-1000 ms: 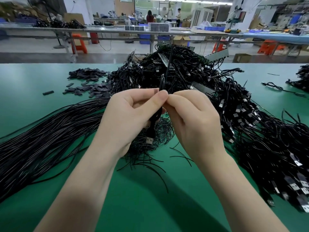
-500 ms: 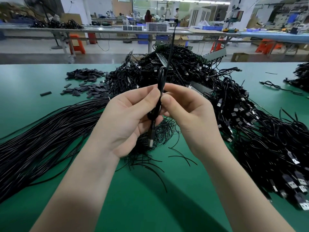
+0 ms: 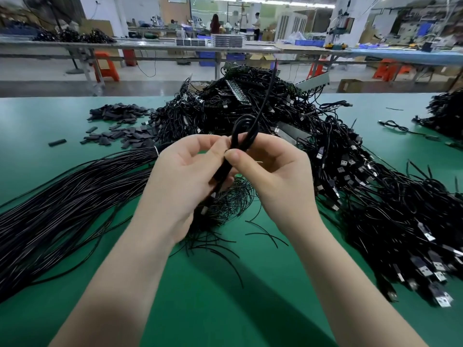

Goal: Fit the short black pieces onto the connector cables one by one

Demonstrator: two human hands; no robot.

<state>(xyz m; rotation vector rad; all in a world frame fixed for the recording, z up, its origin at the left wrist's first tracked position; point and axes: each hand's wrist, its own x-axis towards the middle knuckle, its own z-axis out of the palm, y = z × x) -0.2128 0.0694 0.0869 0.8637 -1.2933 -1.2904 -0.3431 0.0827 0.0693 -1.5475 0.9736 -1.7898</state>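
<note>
Black cable (image 3: 244,136) looped, pinched in my right hand (image 3: 278,176); my left hand (image 3: 185,181) curled round its lower sleeved part.

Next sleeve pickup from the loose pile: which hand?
Left, probably. The sleeve pile lies far-left on the table, on the left hand's side. The right hand pinches the looped cable and could keep it, with the finished cables on its own side.

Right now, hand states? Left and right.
Left hand: closed, gripping the black cable low down.
Right hand: closed, thumb and fingers pinching the same cable just below its loop.
</note>
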